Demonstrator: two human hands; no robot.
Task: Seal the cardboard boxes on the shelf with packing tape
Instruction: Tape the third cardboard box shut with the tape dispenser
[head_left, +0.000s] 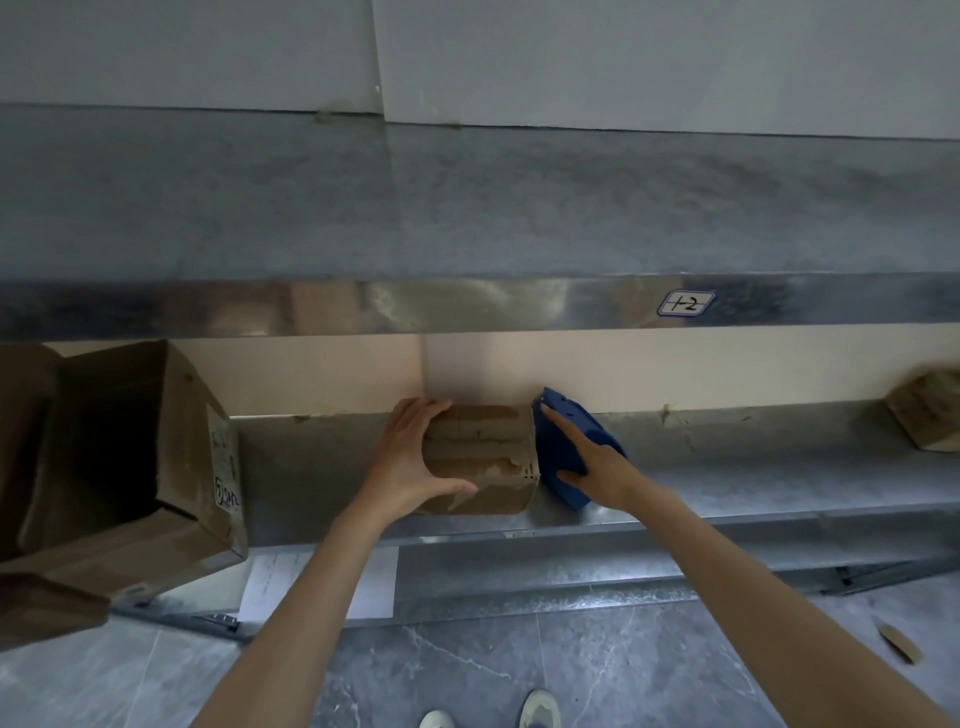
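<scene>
A small box (483, 457) sat on the metal shelf (727, 467), near its front edge, with ragged strips of tape already across its top. The left hand (410, 457) gripped the box's left end, fingers curled over the top and thumb pressed on the front face. The right hand (597, 467) held a blue tape dispenser (553, 452) against the box's right side, index finger stretched along it and thumb underneath. The smooth metal looked slippery; a hard pull on the dispenser could have dragged the light box sideways or off the edge. An uneven pull would likely have wrinkled the tape over the torn layers.
</scene>
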